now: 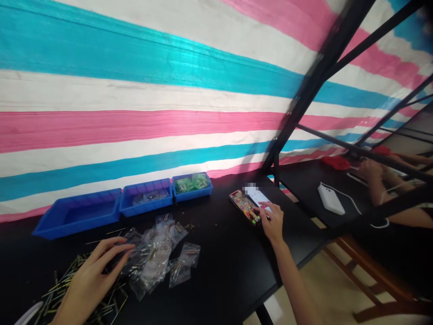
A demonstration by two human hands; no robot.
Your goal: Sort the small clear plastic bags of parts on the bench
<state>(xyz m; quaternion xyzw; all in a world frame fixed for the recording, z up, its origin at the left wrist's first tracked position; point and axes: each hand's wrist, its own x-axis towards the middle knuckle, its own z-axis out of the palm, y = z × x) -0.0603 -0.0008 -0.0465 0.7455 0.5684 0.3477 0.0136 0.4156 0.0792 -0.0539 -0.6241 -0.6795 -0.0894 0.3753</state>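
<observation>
My left hand (98, 266) reaches over the left part of the table, fingers stretched and apart. Its fingertips are at the edge of a heap of small clear plastic bags (154, 255), some with thin metal pieces inside. Under and around that hand lies a loose pile of thin metal rods (64, 282). My right hand (272, 221) is at a smartphone (244, 206) with a lit screen full of icons. Its fingers are spread, with the tips over the phone's lower edge and a white paper (259, 197) beside it. Whether they press the screen I cannot tell.
Along the back stand a blue bin (84, 214), a second blue bin (145, 198) with clear bags, and a third blue bin (192, 185) with green bags. A black metal frame (304, 99) rises at right. Beyond are a white power bank (330, 198) and another person's arms (379, 185).
</observation>
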